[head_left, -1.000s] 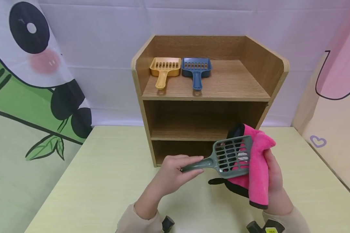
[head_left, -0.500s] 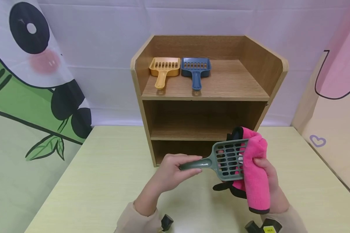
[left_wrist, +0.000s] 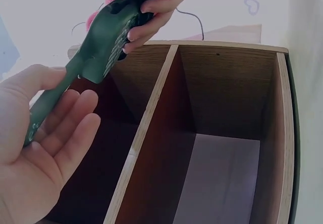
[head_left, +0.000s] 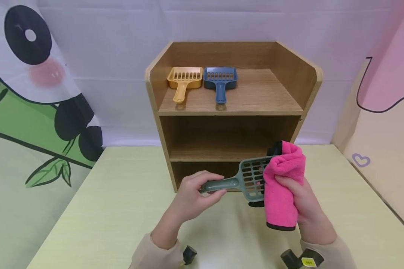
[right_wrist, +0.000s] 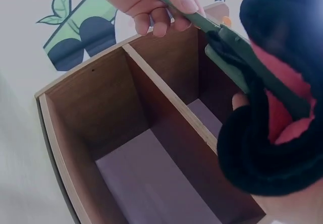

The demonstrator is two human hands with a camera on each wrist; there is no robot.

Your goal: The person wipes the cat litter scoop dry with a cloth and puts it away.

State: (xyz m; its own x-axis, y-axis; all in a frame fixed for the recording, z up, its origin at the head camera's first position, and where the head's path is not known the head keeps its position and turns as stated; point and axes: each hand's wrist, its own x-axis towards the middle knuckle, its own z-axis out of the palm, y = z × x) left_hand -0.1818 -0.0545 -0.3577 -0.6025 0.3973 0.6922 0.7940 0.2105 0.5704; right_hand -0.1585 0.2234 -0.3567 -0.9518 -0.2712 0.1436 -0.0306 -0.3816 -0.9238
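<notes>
In the head view my left hand (head_left: 195,196) pinches the handle of a grey-green litter scoop (head_left: 233,182), held above the table with its slotted head toward the right. A pink cloth (head_left: 281,205) with black edging is folded over the far end of that head, covering part of the slots. My right hand (head_left: 308,209) grips the cloth, thumb on its near side. From the left wrist, the scoop (left_wrist: 108,37) appears edge-on, with right-hand fingers behind its head. The cloth's dark underside (right_wrist: 267,163) wraps the scoop's end in the right wrist view.
A wooden shelf unit (head_left: 266,102) stands on the pale table (head_left: 114,209) just beyond my hands. On its top level a yellow litter scoop (head_left: 180,91) and a blue litter scoop (head_left: 220,92) lie side by side. A printed cloth backdrop (head_left: 121,74) hangs behind.
The cloth and right hand have shifted left along the scoop's head, covering more of its slots. My left hand still holds the handle, slightly farther left. The head view has turned slightly right.
</notes>
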